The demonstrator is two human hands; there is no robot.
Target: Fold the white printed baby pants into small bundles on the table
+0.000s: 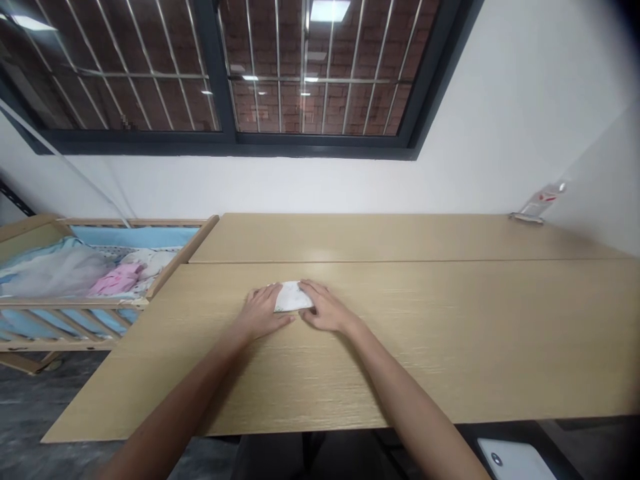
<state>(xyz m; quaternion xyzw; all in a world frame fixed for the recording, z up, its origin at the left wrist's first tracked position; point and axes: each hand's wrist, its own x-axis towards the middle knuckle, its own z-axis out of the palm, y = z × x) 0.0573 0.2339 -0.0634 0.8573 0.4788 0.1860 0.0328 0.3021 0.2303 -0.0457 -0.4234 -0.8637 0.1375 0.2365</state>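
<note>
- folded white cloth (291,297) on surface (450,333), nearer left edge than right
- left hand (261,313) on cloth's left end, right hand (327,310) on right end
- both grips: fingers over cloth, cannot tell if clenched

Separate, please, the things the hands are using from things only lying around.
In use: white cloth, between the left hand and right hand; wooden table beneath it.

Just lying about: white phone, bottom right; clear container with red marks, far right; pink cloth in the wooden cot.
</note>
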